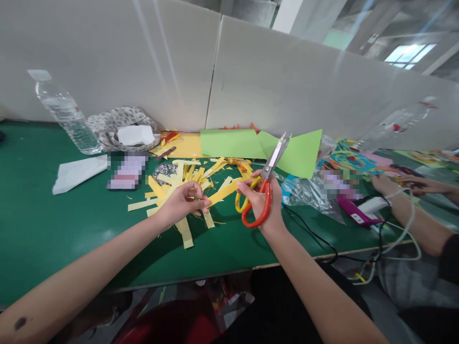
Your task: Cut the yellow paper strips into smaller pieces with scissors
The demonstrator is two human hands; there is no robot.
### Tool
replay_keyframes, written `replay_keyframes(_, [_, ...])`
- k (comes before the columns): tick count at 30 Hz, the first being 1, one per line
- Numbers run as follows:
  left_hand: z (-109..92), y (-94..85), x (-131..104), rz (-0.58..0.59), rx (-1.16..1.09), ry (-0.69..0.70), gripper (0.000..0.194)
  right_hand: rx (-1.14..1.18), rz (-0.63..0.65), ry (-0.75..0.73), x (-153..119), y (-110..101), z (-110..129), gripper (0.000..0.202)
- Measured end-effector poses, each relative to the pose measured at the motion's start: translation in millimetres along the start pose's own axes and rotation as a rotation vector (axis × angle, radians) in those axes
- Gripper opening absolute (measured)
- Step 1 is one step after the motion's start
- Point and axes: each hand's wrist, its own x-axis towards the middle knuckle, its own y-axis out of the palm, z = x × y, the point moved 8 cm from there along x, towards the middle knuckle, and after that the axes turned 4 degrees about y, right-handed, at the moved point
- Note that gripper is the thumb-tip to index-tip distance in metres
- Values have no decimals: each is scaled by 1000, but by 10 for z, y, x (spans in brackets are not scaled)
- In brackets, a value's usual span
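Note:
My left hand [184, 203] pinches the left end of a yellow paper strip [224, 192] between thumb and fingers. At the strip's other end, my right hand [263, 200] grips it with the fingertips and also holds scissors [267, 177]. The scissors have one red and one yellow handle loop, and their blades point up and away, nearly together. Under and behind my hands lies a loose pile of yellow paper strips [186, 231] on the green table [89, 239].
Behind the pile are green paper sheets [233, 143]. A bottle [68, 112], a patterned pouch [122, 117] and a phone [127, 172] stand or lie at left. Plastic wrap [311, 193], cables and another person's hands [383, 186] are at right.

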Motion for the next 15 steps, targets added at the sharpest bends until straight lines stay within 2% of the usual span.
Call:
replay_keyframes(9, [32, 3, 5, -11, -99, -9, 33, 59, 6, 41, 17, 0, -61, 37])
replay_keyframes(13, [21, -60, 11, -57, -117, 27, 32, 92, 42, 48, 17, 18, -68, 36])
replay_keyframes(15, [45, -103, 17, -99, -136, 0, 30, 96, 85, 44, 8, 43, -54, 38])
